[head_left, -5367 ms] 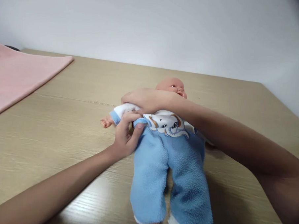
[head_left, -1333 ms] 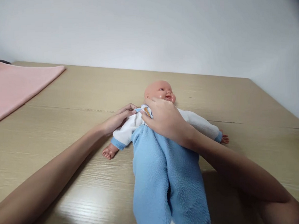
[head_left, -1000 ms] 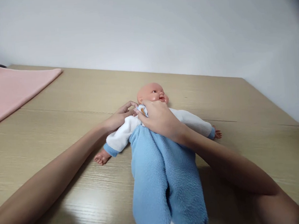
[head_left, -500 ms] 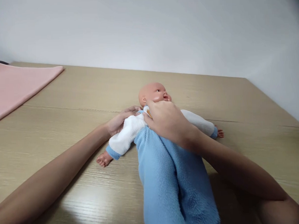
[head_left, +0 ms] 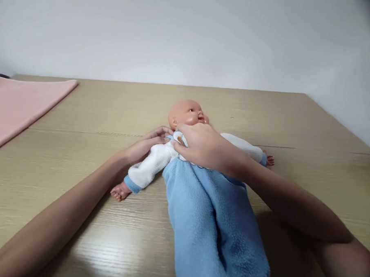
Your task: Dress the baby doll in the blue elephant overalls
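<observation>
A baby doll [head_left: 186, 112] lies on its back on the wooden table, its head at the far end and turned to the right. It wears a fleece romper [head_left: 193, 195] with white sleeves, blue cuffs and blue legs. At the doll's left-side shoulder in my view, my left hand [head_left: 151, 142] pinches the cloth by the collar. My right hand [head_left: 205, 145] lies across the chest, fingers curled at the neckline and thumb on the front. It covers most of the chest print, and its fingertips are hidden.
A pink cloth [head_left: 24, 100] lies on the left part of the table [head_left: 125, 104]. Behind the table stands a white wall [head_left: 180, 36]. Thin seams run across the tabletop.
The doll has shifted slightly left and away from me in view, along with both hands. The sleeve on the left reaches further out. Both hands stay at the collar.
</observation>
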Tool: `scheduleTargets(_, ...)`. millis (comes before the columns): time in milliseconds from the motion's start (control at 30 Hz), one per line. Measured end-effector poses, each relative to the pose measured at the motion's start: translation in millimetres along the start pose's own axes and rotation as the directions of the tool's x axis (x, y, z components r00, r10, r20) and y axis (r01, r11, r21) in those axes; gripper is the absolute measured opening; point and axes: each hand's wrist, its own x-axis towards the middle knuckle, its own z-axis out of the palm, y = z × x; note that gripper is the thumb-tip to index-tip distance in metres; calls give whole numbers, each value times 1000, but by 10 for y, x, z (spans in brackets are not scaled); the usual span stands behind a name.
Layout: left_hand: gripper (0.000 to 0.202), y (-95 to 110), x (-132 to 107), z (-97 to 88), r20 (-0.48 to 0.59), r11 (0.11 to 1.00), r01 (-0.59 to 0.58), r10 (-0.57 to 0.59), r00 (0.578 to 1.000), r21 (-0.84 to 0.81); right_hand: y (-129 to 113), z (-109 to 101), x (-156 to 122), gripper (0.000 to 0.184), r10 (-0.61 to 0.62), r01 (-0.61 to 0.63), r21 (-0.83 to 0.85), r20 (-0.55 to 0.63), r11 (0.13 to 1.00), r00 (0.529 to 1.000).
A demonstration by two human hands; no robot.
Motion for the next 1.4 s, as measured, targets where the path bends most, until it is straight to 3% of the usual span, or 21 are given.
scheduleTargets(133, 39, 209, -75, -90, 12, 922, -35, 32, 999, 385, -38, -52, -12, 34, 5, -5, -11, -7, 1000, 1000)
scheduleTargets(200, 49, 351, -134, -112, -2, 832, 39, -45, 999, 553, -40, -57, 0, 36, 10, -10, 7, -12, 1000, 1000)
scheduleTargets(367, 66, 585, -275, -126, -44, 663, 185, -223, 974, 726, -21, 6, 75, 26, 70, -70, -3, -26, 998, 997)
scheduleTargets(533, 65, 664, -303, -246, -82, 562, 173, -184, 979, 809, 5, -21, 64, 23, 120, -119, -79, 15, 990, 993)
scheduleTargets(667, 68, 648, -276, -285, -95, 529, 213, -242, 966, 821, 70, -85, 36, 28, 144, -137, -106, 55, 985, 988)
scheduleTargets(800, 68, 568, -238, -249, -81, 517, 213, -266, 961, 829, 176, -158, 34, 38, 62, -68, 40, 144, 997, 988)
scheduleTargets(900, 65, 519, -213, -246, -68, 560, 199, -246, 967, 804, 330, -243, -71, 45, 77, -115, 166, 219, 979, 973)
scheduleTargets(1000, 59, 487, -180, -275, -50, 589, 177, -224, 973, 789, 604, -295, -332, 37, 71, -155, 334, 251, 930, 965)
scheduleTargets(1133, 65, 517, -207, -275, -49, 505, 176, -255, 966, 845, 1022, -193, -816, 56, 21, -207, 493, 356, 845, 934)
scheduleTargets(1200, 65, 586, -296, -167, -80, 387, 156, -206, 975, 909, 1143, -39, -1044, 53, 83, -224, 507, 286, 832, 955)
scheduleTargets(1300, 43, 716, -451, 233, -57, 140, 45, 83, 995, 989, 1168, 290, -1298, 31, 123, -117, 520, 23, 846, 992)
scheduleTargets(1333, 38, 748, -476, 421, -5, 116, -16, 182, 983, 993, 1152, 405, -1355, 22, 113, -49, 502, -98, 863, 989)
scheduleTargets(1400, 38, 773, -440, 825, 103, 178, -159, 288, 952, 971, 1120, 600, -1430, 14, 125, 1, 429, -266, 903, 956)
